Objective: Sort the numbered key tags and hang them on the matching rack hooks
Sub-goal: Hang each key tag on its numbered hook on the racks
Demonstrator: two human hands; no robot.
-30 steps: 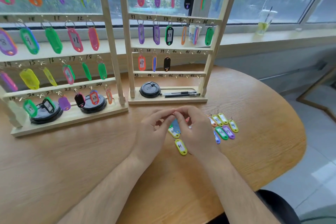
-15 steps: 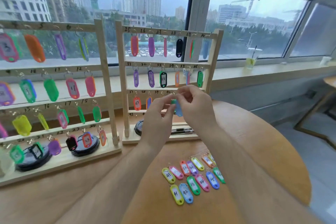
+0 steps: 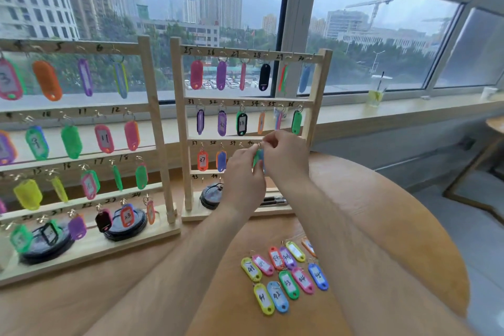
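Both hands pinch a blue key tag (image 3: 259, 159) (mostly hidden by fingers) at the right rack's (image 3: 318, 95) third rail near hook 40, the left hand (image 3: 245, 174) lower and the right hand (image 3: 286, 155) at its top. Loose tags (image 3: 286, 275) lie on the counter (image 3: 381, 213).

I see a round wooden table (image 3: 395, 226). At its far side stand the left rack (image 3: 155, 131) and the right rack (image 3: 181, 131), their bases just beside each other. Loose tags (image 3: 289, 284) lie flat in a cluster nearer me, before the right rack.
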